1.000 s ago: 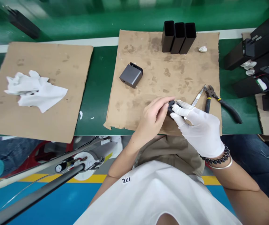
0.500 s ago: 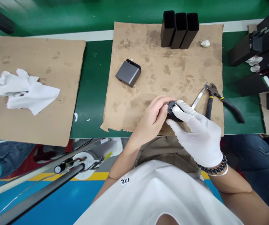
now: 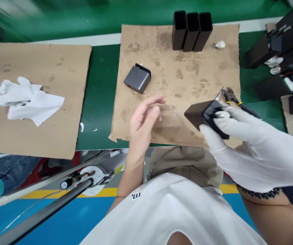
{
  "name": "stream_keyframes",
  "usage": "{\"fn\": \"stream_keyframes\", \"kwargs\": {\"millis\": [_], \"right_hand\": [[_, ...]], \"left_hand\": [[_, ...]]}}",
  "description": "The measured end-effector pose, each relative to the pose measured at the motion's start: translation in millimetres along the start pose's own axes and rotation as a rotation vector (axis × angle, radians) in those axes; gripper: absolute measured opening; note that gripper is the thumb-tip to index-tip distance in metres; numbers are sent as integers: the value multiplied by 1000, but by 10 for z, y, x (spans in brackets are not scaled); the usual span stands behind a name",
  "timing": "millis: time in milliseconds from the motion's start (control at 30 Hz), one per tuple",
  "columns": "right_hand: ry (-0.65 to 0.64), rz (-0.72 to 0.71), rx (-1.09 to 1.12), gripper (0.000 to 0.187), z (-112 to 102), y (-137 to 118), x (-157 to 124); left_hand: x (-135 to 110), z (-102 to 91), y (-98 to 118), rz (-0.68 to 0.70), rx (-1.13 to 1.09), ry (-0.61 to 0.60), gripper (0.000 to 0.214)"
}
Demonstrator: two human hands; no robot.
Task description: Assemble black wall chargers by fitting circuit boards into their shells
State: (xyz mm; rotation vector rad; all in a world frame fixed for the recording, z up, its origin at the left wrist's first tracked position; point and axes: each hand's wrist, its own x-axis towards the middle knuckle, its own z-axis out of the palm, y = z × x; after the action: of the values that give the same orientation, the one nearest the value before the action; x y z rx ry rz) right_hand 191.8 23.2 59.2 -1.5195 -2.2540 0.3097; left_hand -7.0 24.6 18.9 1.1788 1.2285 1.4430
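My right hand (image 3: pixel 248 143), in a white glove, is closed round a black box-shaped part (image 3: pixel 200 115) and holds it up above the near edge of the stained cardboard sheet (image 3: pixel 182 75). My bare left hand (image 3: pixel 143 122) hovers over the same sheet to the left of the part, fingers loosely spread and empty. A grey charger block (image 3: pixel 137 79) lies on the cardboard beyond my left hand. Three black sleeves (image 3: pixel 191 30) stand upright at the sheet's far edge.
Pliers (image 3: pixel 234 100) and tweezers lie on the cardboard's right side, partly behind my right hand. More black parts (image 3: pixel 279 64) are stacked at the far right. A second cardboard sheet (image 3: pixel 34 119) at the left carries a crumpled white cloth (image 3: pixel 26 100). Metal rods (image 3: pixel 46 207) run below the table edge.
My left hand has let go of the black part and drawn away to the left. My right hand has lifted the part up and to the right, closer to the camera.
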Motion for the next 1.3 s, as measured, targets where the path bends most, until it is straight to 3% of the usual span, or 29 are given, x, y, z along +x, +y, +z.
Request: {"fn": "stream_keyframes", "kwargs": {"millis": [100,300,433,633,800,933,1067,1167,1300], "right_hand": [[-12,-48,-150,31,109,18,18],[63,-107,-231,30,237,83,59],[59,-94,-97,30,212,85,49],[4,43,305,10,159,196,247],[46,452,1320,17,24,314,502],[-48,721,1920,26,-118,210,514],[-54,698,1998,23,-176,107,407],[-34,606,1909,15,-173,87,357],[-73,549,1760,21,-178,72,346]], "left_hand": [[-4,-59,31,80,17,92,21],[54,274,-32,-94,-18,-174,24],[57,427,-95,-138,-46,-201,24],[29,410,-143,-123,-76,-136,28],[24,358,-157,-70,-180,150,35],[17,374,-144,-100,-172,171,34],[13,402,-123,-155,-139,130,35],[13,400,-117,-175,-143,122,34],[9,392,-119,-176,-119,119,32]]}}
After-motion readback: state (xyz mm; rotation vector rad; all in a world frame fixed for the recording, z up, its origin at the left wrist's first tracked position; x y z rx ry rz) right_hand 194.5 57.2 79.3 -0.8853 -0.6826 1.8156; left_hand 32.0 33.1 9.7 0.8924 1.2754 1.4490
